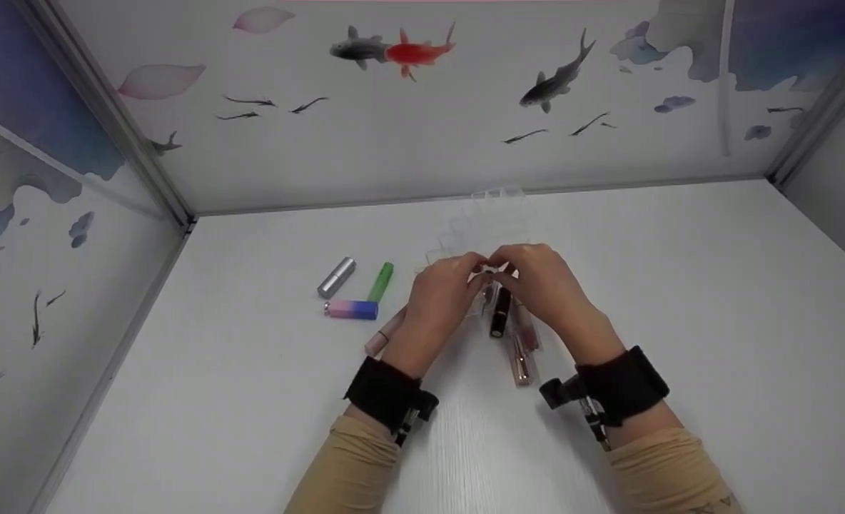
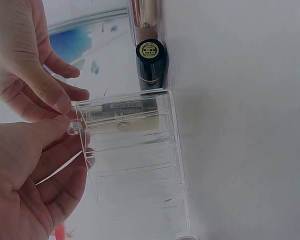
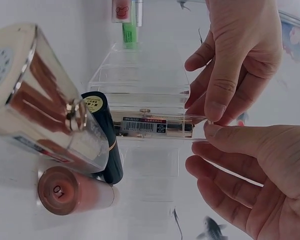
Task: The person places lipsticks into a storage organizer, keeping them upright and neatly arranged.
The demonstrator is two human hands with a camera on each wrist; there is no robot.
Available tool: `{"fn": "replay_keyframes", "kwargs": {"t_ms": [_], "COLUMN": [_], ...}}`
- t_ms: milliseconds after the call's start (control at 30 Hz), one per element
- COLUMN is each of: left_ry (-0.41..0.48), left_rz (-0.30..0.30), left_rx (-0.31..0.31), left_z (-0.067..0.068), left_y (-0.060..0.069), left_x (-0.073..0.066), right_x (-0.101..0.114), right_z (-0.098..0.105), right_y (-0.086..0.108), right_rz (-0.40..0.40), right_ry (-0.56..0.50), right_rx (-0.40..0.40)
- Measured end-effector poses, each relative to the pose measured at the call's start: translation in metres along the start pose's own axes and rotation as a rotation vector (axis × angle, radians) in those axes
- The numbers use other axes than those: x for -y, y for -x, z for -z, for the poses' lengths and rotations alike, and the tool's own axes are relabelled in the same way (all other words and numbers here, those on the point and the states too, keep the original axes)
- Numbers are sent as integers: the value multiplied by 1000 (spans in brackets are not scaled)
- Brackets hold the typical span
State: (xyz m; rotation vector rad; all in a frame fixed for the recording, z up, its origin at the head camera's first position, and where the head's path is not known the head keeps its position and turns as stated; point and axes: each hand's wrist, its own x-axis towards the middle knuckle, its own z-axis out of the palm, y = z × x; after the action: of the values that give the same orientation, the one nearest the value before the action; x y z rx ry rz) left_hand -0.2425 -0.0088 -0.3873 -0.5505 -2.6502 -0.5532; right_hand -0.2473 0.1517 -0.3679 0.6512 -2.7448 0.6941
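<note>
A clear stepped organizer (image 1: 494,225) stands on the table beyond my hands. In its nearest compartment is an upright clear-cased lipstick with a barcode label (image 3: 145,125). My left hand (image 1: 440,296) and right hand (image 1: 547,285) meet at the lipstick's top, thumbs almost touching, and their fingertips pinch it there. The other fingers curl loosely by the organizer's edge. Close by lie a black lipstick (image 1: 500,314), a clear-cased rose-gold lipstick (image 1: 522,368) and a pink tube (image 3: 77,192). In the head view my fingers hide most of the held lipstick.
Left of my hands lie a silver tube (image 1: 337,278), a green tube (image 1: 381,282) and a pink-and-blue tube (image 1: 351,310). A pale pink tube (image 1: 383,335) is partly under my left wrist. Fish-printed panels (image 1: 429,135) wall the table's back and left.
</note>
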Motion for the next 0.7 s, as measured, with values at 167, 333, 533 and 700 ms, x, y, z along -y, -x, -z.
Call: {"fn": "replay_keyframes", "kwargs": {"t_ms": [167, 333, 533, 700], "left_ry": [-8, -15, 0, -3], "left_rz": [0, 0, 12, 18], "left_rx": [-5, -7, -2, 1], "left_z": [-2, -2, -2, -2], "left_y": [1, 2, 2, 1], "left_x": [1, 1, 2, 0], "right_x": [-1, -1, -1, -1], "right_z": [-2, -3, -4, -3], "right_y": [-1, -2, -2, -2], "right_rz": [-6, -12, -25, -26], "right_ry": [-4, -9, 2, -3], "right_rx": [4, 16, 32, 34]}}
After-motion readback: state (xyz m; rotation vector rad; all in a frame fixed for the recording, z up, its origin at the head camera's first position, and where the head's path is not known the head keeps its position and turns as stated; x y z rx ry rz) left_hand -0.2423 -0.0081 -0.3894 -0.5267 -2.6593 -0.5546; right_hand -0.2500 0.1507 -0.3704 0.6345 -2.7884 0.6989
